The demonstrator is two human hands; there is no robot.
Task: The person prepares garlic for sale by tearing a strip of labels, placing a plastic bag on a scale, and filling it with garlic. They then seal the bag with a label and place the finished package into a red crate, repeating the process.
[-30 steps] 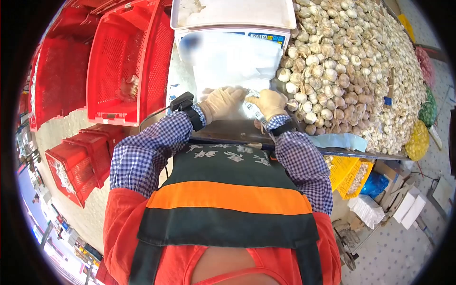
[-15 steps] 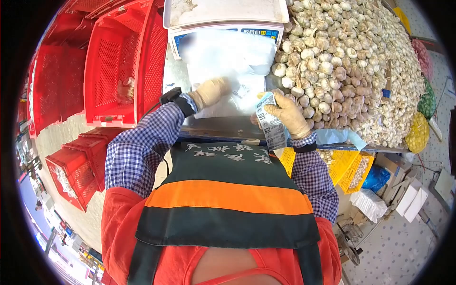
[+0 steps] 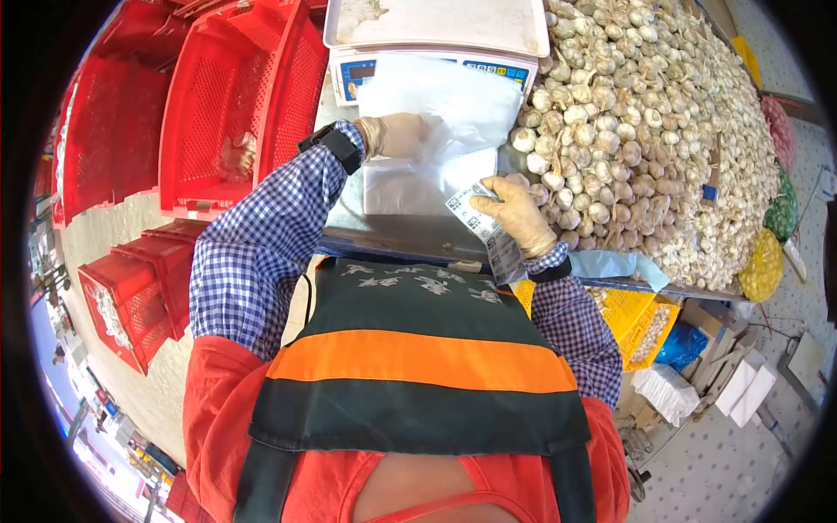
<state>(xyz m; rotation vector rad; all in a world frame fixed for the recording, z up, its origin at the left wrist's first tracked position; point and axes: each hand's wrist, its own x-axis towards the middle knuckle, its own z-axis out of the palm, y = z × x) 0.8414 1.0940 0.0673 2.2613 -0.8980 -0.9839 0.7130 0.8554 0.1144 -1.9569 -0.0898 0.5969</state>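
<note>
My gloved left hand (image 3: 397, 136) is curled at the left edge of a stack of clear plastic bags (image 3: 401, 187), its fingertips partly hidden in the film. Around them the upper plastic sheet (image 3: 445, 96) is wrinkled and lifted, covering part of the scale's front. Lower right, my gloved right hand (image 3: 519, 213) pinches a strip of printed labels (image 3: 475, 209) between thumb and fingers. The strip, with black codes on white, hangs down over the table edge toward my apron (image 3: 418, 292).
A white weighing scale (image 3: 436, 26) stands behind the bags. To the right, a large heap of garlic bulbs (image 3: 645, 131) covers the table. Red perforated crates (image 3: 214, 113) stand at the left. Yellow crates (image 3: 641, 327) sit below the table's right side.
My left hand has moved up slightly and gathered the plastic film, which is now more wrinkled. The label strip has tilted to the left in my right hand. The whole view has shifted a little.
</note>
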